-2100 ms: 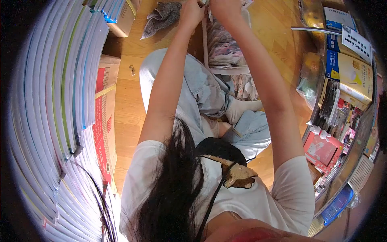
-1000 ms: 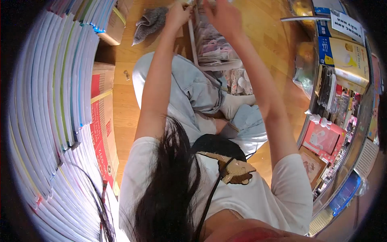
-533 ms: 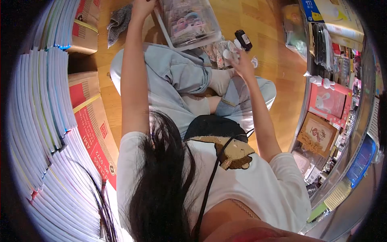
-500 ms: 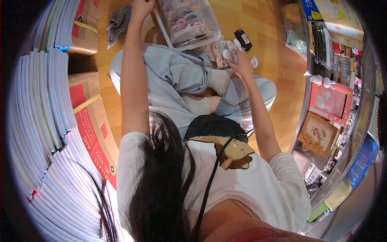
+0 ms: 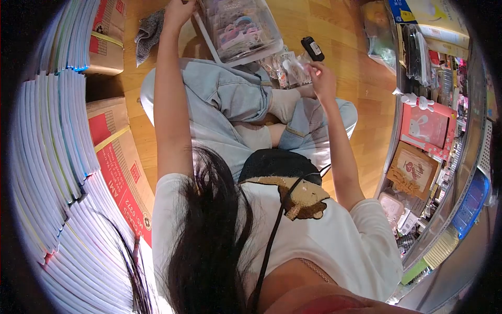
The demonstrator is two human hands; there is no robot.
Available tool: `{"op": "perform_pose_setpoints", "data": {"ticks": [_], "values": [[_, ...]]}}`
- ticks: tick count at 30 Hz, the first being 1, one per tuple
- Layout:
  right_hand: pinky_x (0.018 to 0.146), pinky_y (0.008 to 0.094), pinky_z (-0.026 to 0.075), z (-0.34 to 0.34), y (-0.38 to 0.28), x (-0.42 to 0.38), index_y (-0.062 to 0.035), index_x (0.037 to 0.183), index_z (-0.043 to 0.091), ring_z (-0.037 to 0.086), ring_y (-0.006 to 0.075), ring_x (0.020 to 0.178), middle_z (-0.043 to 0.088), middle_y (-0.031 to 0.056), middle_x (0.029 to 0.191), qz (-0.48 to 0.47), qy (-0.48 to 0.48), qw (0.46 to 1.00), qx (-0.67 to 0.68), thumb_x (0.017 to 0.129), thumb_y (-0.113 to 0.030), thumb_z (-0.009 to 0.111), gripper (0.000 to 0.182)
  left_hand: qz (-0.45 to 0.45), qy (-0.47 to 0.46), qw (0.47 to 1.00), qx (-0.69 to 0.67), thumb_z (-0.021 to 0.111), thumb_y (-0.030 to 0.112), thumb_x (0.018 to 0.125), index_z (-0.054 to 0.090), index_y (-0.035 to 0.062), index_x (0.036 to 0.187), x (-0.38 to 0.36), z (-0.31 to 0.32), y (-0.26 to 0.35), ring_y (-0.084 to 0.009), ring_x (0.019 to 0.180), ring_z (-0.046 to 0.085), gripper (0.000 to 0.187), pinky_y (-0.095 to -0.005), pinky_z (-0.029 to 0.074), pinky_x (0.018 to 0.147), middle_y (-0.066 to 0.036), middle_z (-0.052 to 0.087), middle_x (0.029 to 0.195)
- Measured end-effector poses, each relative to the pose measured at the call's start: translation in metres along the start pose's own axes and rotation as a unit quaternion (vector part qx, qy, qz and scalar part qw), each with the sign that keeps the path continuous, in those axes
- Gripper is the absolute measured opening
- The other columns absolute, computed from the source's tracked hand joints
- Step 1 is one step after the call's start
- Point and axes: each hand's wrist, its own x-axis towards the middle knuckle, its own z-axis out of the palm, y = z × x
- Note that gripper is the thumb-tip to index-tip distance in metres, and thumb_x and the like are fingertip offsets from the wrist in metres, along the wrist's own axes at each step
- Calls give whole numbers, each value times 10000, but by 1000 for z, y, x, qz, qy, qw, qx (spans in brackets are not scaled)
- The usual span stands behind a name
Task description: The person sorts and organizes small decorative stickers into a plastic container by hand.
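My right hand [image 5: 322, 81] is closed, with thumb and fingertips pinched at the edge of a clear plastic packet [image 5: 294, 67]. Under and beside that packet, several small patterned packets [image 5: 274, 67] lie on the floor by my feet. A small black object with a white label [image 5: 312, 48] rests just beyond my right fingertips. My left hand [image 5: 179, 11] is at the top edge of the view, its fingers curled beside the pale rim of a clear plastic box [image 5: 246, 58]. What those fingers grip is partly cut off. Inside the box are pink and blue hair accessories [image 5: 242, 32].
A grey cloth [image 5: 150, 35] lies left of my left forearm. Tall stacks of thin books [image 5: 49, 136] and red-brown cartons [image 5: 117, 152] stand at the left. To the right are shelved goods, including a pink rabbit box [image 5: 426, 125] and a brown-framed box [image 5: 413, 170].
My right hand has drawn back slightly toward the right, its fingers now pinched rather than spread over the packets. The black object has shifted a little. My left hand stays by the box.
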Motion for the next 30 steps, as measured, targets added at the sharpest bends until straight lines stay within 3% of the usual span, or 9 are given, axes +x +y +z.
{"op": "perform_pose_setpoints", "data": {"ticks": [4, 5, 12, 15, 22, 24, 25, 28, 30], "values": [[632, 274, 469, -26, -30, 10, -26, 904, 686, 608, 157, 681, 655, 89, 824, 42, 42, 988, 144, 839, -292, 664, 275, 5, 2, 1000, 23, 551, 163, 868, 596, -55, 1053, -12, -6, 21, -206, 738, 652, 289, -307, 504, 672, -162, 667, 856], [618, 216, 437, -28, -31, 16, 0, 904, 681, 572, 98, 685, 645, 57, 807, 36, 44, 981, 186, 850, -259, 669, 264, 43, -15, 998, 44, 538, 359, 889, 603, 12, 1123, 19, 1, -36, -183, 849, 674, 424, -315, 486, 768, -116, 679, 975], [572, 205, 398, -54, -95, 57, -19, 1006, 629, 506, 60, 659, 622, 9, 814, 35, -49, 944, 324, 910, -295, 587, 296, -18, 26, 999, 39, 509, 381, 904, 602, 14, 1120, -19, -18, 15, -172, 768, 653, 436, -296, 478, 771, -92, 675, 983], [540, 210, 397, -67, -148, 71, -39, 1006, 623, 516, 68, 640, 623, 16, 808, 11, -83, 933, 349, 918, -271, 576, 252, 28, 30, 998, -57, 469, 449, 922, 613, 49, 1130, -41, -28, 26, -160, 791, 628, 474, -285, 473, 776, -86, 665, 1005], [501, 251, 410, -27, -216, 116, -71, 1079, 589, 530, 95, 580, 641, 60, 831, -270, -31, 930, 248, 897, -239, 596, 247, -72, -315, 894, -312, 436, 488, 933, 595, 12, 1146, -83, -37, 96, -194, 894, 643, 545, -287, 514, 838, -125, 658, 1002], [624, 322, 456, -37, -245, 116, -43, 1063, 601, 607, 218, 728, 650, 125, 862, -245, -67, 950, 182, 883, -185, 593, 230, -47, -338, 873, -349, 450, 503, 921, 577, -9, 1167, -83, -34, 97, -204, 906, 642, 582, -287, 509, 867, -143, 653, 1009], [686, 358, 479, -39, -253, 116, -28, 1056, 607, 645, 279, 803, 655, 158, 877, -232, -84, 958, 149, 876, -159, 591, 223, -28, -294, 882, -367, 475, 461, 925, 577, -8, 1167, -78, -35, 94, -219, 900, 645, 538, -290, 512, 863, -147, 655, 1007], [696, 326, 474, -30, -257, 125, 3, 906, 647, 639, 252, 795, 656, 142, 860, -355, -34, 915, 188, 881, -151, 596, 164, -15, -136, 867, -479, 442, 309, 964, 531, 10, 1209, -78, -45, 96, -202, 976, 610, 397, -283, 484, 885, -123, 623, 1087], [710, 321, 477, -29, -263, 127, 9, 920, 642, 640, 259, 800, 653, 146, 872, -361, -60, 910, 197, 883, -145, 592, 167, -92, -98, 812, -567, 553, 293, 900, 599, -11, 1096, -59, -45, 66, -202, 867, 638, 364, -291, 504, 762, -131, 658, 965]]}}
